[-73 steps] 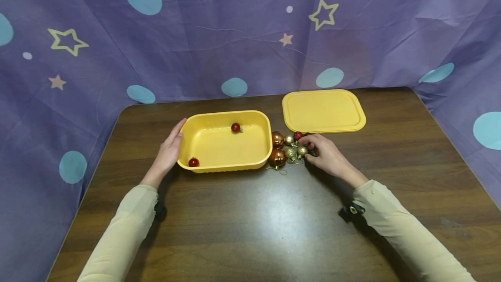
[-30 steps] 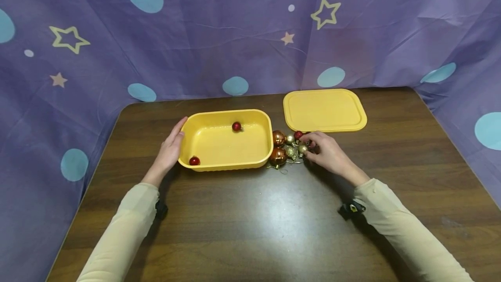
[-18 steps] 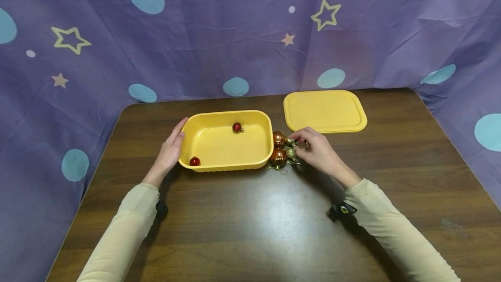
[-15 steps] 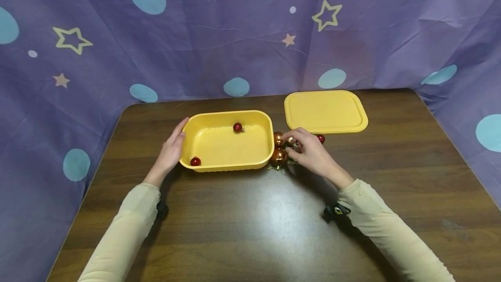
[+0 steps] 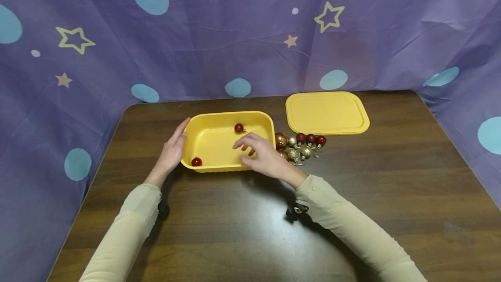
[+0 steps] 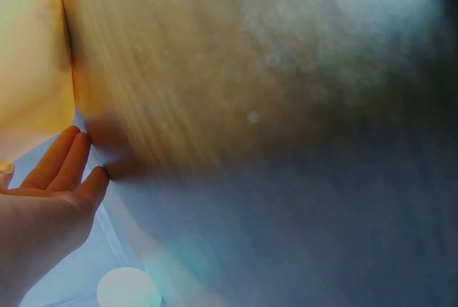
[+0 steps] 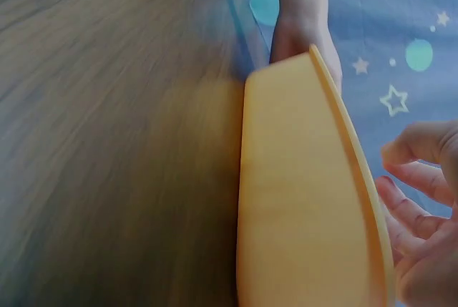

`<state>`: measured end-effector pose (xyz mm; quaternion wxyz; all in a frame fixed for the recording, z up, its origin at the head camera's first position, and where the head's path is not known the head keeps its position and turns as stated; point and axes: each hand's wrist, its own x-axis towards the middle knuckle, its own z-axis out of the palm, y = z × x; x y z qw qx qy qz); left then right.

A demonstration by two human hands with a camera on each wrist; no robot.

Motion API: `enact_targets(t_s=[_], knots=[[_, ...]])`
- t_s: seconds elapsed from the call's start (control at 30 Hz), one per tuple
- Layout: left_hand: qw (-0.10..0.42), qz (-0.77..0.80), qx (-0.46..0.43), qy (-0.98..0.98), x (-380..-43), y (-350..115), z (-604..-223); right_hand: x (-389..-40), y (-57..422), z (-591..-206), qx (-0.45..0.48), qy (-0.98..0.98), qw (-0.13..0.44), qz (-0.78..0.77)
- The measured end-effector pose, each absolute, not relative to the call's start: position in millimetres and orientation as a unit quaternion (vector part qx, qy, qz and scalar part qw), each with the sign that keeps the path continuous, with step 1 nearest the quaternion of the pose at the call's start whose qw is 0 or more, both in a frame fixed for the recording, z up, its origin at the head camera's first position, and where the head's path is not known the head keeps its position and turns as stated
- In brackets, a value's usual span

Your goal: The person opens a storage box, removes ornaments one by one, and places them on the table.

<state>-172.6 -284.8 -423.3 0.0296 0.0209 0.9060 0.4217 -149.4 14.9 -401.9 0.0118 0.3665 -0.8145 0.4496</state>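
Observation:
In the head view, a yellow plastic box stands on the table, with two small red Christmas baubles, one near its back wall and one in its front left corner. My left hand rests against the box's left end. Its fingers lie nearly straight along the outer wall, and the thumb is at the rim. My right hand hovers over the box's right half, fingers loosely bent and apart. Nothing shows between thumb and fingers in the right wrist view.
Right of the box lies a cluster of baubles: copper ones, gold ones and red ones, partly hidden by my right wrist. A yellow lid lies flat behind them. A patterned purple cloth hangs around the table.
My right hand has left the bauble cluster and moved left over the box; the red and gold baubles it covered now show. The left hand and the box have stayed put.

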Motion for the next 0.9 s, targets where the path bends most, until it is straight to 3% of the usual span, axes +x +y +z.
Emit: enact_targets(t_s=[0.9], knots=[[0.032, 0.415, 0.012, 0.909, -172.3, -283.1, -424.2, -187.5, -86.2, -405.3, 0.348, -0.831, -0.160, 0.404]])
